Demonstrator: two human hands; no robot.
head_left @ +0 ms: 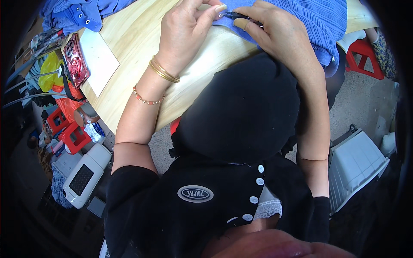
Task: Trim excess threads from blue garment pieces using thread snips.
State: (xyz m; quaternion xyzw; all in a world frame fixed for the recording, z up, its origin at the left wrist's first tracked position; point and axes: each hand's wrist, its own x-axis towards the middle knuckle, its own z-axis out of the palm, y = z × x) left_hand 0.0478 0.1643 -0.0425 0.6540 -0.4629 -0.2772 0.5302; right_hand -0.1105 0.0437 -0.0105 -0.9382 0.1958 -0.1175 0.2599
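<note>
At the worktop's left edge, a red patterned pouch sits beside a white sheet. The left hand's grip is pressed together, thumb against finger; what it pinches is too small for me to tell. Just beside it, the right hand closes around dark snips, partly hidden by its fingers. The ribbed blue garment drapes past the worktop's near edge, its far part cut off from sight.
</note>
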